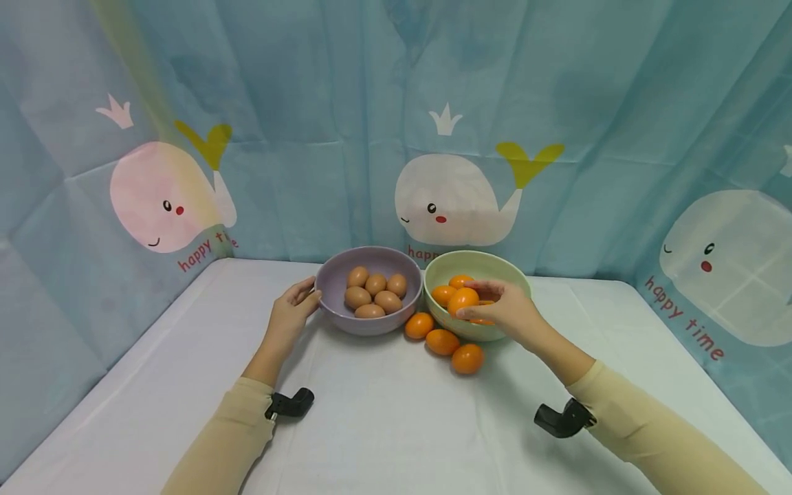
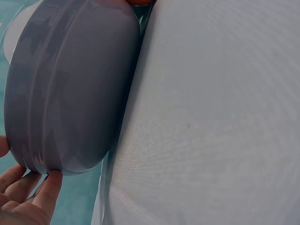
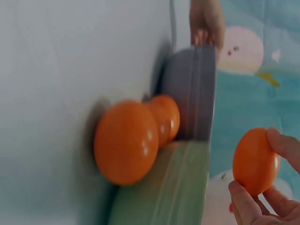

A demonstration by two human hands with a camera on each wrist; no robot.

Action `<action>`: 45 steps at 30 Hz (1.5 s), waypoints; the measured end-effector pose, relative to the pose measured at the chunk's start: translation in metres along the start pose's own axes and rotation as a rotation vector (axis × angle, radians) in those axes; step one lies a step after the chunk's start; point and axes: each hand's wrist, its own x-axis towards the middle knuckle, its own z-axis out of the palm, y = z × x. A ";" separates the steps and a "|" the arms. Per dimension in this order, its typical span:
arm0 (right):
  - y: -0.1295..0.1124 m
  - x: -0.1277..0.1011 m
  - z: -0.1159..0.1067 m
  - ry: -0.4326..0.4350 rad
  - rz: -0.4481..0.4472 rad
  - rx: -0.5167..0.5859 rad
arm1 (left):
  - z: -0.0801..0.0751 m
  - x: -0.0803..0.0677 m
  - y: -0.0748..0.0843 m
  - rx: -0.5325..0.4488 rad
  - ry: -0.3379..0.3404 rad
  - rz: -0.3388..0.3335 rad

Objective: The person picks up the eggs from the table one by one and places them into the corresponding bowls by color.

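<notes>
Orange, smooth and egg-shaped, one glossy piece sits pinched between the thumb and curled fingers of the right hand, held just above the green bowl right of centre in the head view. At least two more of the same orange pieces already lie inside that bowl, while three others rest on the desk in a short row just in front of it, touching or nearly touching the bowl's wall. Judging by that split, the moving of orange pieces into the green bowl looks roughly half done, with the three on the desk left to go.

Left of centre, the purple bowl stands beside the green one, rims almost meeting. It holds six brown eggs, matte and slightly speckled, heaped together. The left hand rests against this bowl's outer wall, its fingers nearly straight and touching the rim's lower edge rather than wrapping round it; it holds nothing else.

Both bowls look like smooth plastic or melamine with a faint ridge below the rim. A white cloth covers the desk, and a wrinkled blue curtain printed with whales fills the upper half of the frame.
</notes>
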 end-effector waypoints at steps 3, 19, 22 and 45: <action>0.004 0.008 -0.008 0.020 0.019 -0.008 | 0.000 0.000 -0.001 0.002 0.001 -0.001; 0.036 0.049 -0.022 0.113 0.142 -0.007 | -0.001 0.000 -0.003 0.008 0.017 0.001; 0.038 0.056 -0.023 0.138 0.156 -0.002 | 0.000 0.000 -0.003 0.017 0.019 0.001; 0.049 0.079 -0.017 0.208 0.266 -0.053 | 0.000 0.002 -0.004 -0.003 0.015 0.011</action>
